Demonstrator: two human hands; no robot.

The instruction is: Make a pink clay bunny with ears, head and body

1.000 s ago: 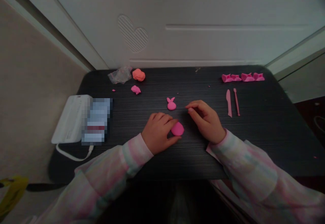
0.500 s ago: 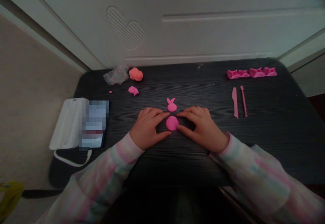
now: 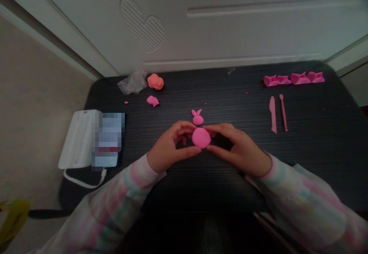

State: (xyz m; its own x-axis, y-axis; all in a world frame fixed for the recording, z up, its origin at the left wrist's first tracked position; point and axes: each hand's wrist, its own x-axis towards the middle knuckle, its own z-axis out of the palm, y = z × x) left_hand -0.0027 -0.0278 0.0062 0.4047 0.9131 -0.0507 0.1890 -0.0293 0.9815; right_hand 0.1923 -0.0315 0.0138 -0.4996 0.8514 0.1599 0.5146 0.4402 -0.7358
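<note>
A rounded, flattened piece of pink modelling clay (image 3: 201, 138) is held between my two hands, seemingly lifted off the dark table. My left hand (image 3: 174, 144) grips its left side with thumb and fingers. On the opposite side, my right hand (image 3: 234, 146) pinches the same piece between thumb and forefinger. Just beyond them lies a small pink clay rabbit head (image 3: 198, 120) with two pointed ears. The underside of the held clay is hidden.
Back left are a clear plastic wrapper (image 3: 133, 82), an orange clay lump (image 3: 155, 81) and a pink clay lump (image 3: 153, 101). A power bank (image 3: 80, 139) and phone (image 3: 107, 141) lie left. Right are a pink knife (image 3: 273, 114), a thin tool (image 3: 283, 112) and pink moulds (image 3: 300, 78).
Both hands have closed on the round pink clay and raised it towards me; it looks larger now. The view has shifted slightly. The rabbit head stays on the table.
</note>
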